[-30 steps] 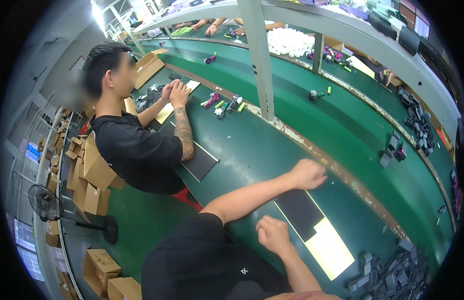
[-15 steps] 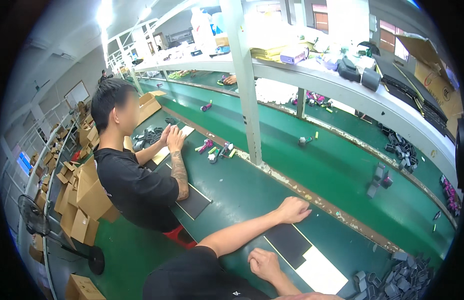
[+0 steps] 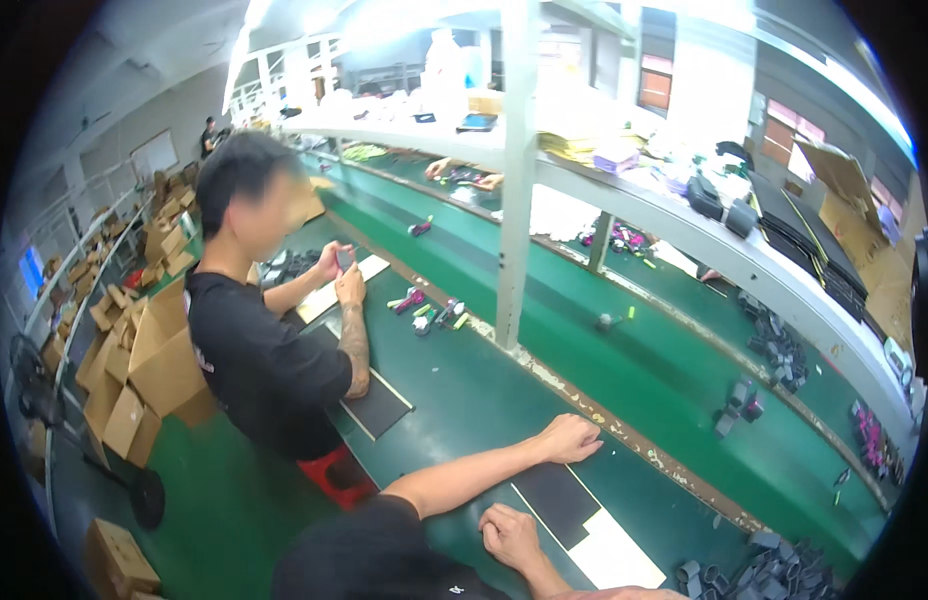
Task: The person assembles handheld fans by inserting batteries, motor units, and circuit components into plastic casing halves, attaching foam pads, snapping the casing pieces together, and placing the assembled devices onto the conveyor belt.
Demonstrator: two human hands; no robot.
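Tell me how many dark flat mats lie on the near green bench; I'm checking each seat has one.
2: one black mat beside the left hand and right hand; another dark mat by the co-worker's elbow. More may be hidden.

A long green workbench (image 3: 544, 400) ran away from the viewer. A flat black rectangular mat (image 3: 556, 503) lay on it between the fingers of the left hand (image 3: 570, 438) and those of the right hand (image 3: 508, 535), with a white rectangular sheet (image 3: 616, 552) just beyond the right fingertips. Small dark grey plastic parts (image 3: 759, 575) were heaped farther right.
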